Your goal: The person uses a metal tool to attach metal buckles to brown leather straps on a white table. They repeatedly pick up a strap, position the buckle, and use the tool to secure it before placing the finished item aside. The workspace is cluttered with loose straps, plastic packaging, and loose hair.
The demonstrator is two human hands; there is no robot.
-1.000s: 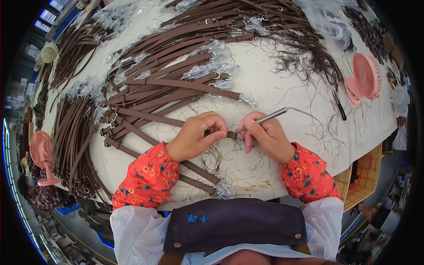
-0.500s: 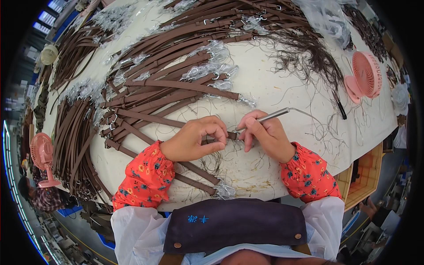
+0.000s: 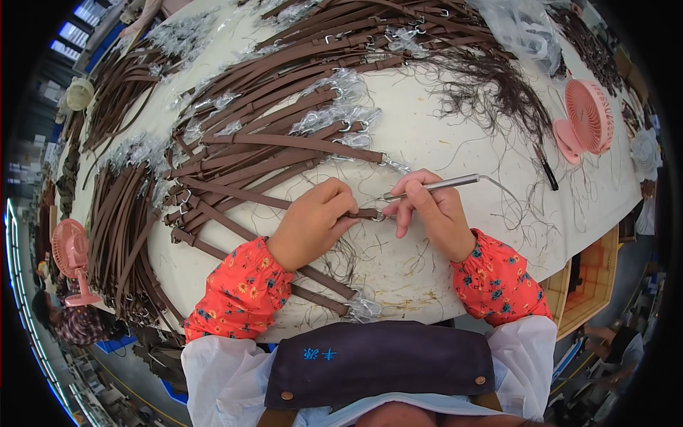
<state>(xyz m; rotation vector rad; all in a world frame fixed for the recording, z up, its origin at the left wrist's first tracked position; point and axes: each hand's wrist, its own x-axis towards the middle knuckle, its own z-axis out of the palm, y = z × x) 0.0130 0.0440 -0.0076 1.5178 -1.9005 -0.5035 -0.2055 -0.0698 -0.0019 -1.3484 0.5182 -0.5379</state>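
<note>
My left hand (image 3: pixel 307 222) is closed on a brown strap (image 3: pixel 262 197), pinching it near its end, where metal hardware (image 3: pixel 378 215) shows. Between the fingers of my right hand (image 3: pixel 440 226) is a slim silver pen-shaped tool (image 3: pixel 455 183) with a thin cord trailing off its back end. Its tip points left, just above the strap's end; whether they touch I cannot tell. The right fingertips are close to the hardware. More brown straps (image 3: pixel 281 140) with metal clips in clear plastic wrap (image 3: pixel 334 117) lie fanned out to the left and beyond.
A heap of loose dark threads (image 3: pixel 491 89) covers the far right of the white table (image 3: pixel 427 285). Pink fans stand at the right (image 3: pixel 589 117) and left (image 3: pixel 69 249). Clear plastic bags (image 3: pixel 523 32) lie at the back. A yellow crate (image 3: pixel 594 285) stands below the right edge.
My left hand has turned and closed further on the strap, its fingers now pinching nearer the end. The pen-shaped tool has shifted slightly right, with its tip lifted off the strap's end.
</note>
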